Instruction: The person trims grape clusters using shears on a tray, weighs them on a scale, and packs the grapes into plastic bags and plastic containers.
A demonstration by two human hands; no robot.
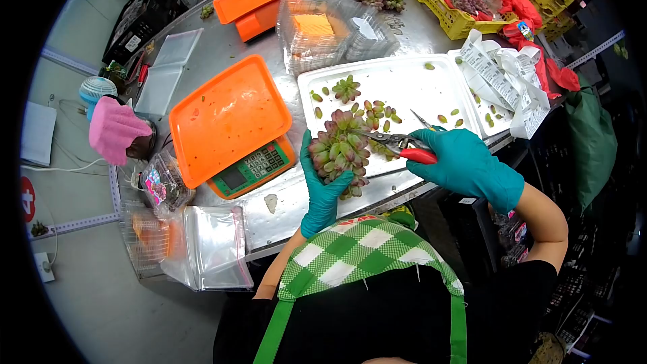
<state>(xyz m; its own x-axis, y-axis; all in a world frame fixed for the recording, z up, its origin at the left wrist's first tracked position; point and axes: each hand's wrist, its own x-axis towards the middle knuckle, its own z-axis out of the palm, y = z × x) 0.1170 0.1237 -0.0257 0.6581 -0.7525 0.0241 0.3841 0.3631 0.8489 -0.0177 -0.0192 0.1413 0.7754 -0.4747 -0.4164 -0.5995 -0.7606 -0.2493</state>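
My left hand (324,192), in a teal glove, holds a large cluster of green and reddish succulents (339,148) at the front left of a white tray (411,84). My right hand (458,162), gloved too, grips red-handled pruning shears (419,155). The blades point left and reach the right side of the cluster. Another thin metal tip (421,120) sticks out above the right hand; what it belongs to is hidden. A small green rosette (346,89) and loose leaves (377,111) lie in the tray behind the cluster.
Left of the tray stands an orange scale (232,121); behind are clear plastic boxes (313,30) and another orange scale (259,0). Crumpled printed paper (505,77) lies right, a yellow crate (458,10) at the back right. Plastic bags (216,246) lie at the front left.
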